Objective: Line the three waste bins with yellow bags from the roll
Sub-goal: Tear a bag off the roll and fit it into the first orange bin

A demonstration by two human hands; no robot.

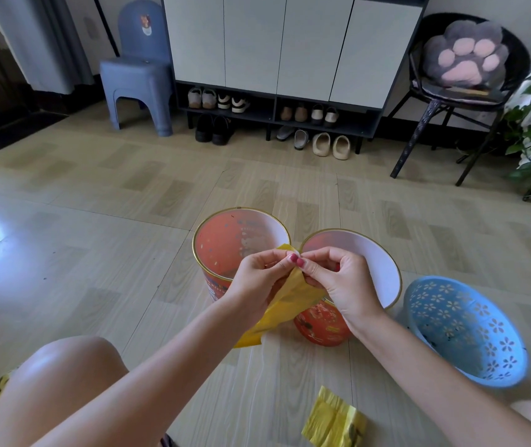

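Yellow bag (285,298): thin plastic, folded flat, held above the bins at the centre; its tail hangs toward 7 o'clock.
Left hand (259,279): fingertips pinch the bag's top edge.
Right hand (338,279): thumb and forefinger pinch the same edge, touching the left hand.
Red bins (225,250): two, side by side, unlined, just beyond the hands.
Blue bin (464,330): perforated, tilted, at 4 o'clock.
Roll (333,421): folded yellow bags on the wooden floor (96,253) at 6 o'clock.
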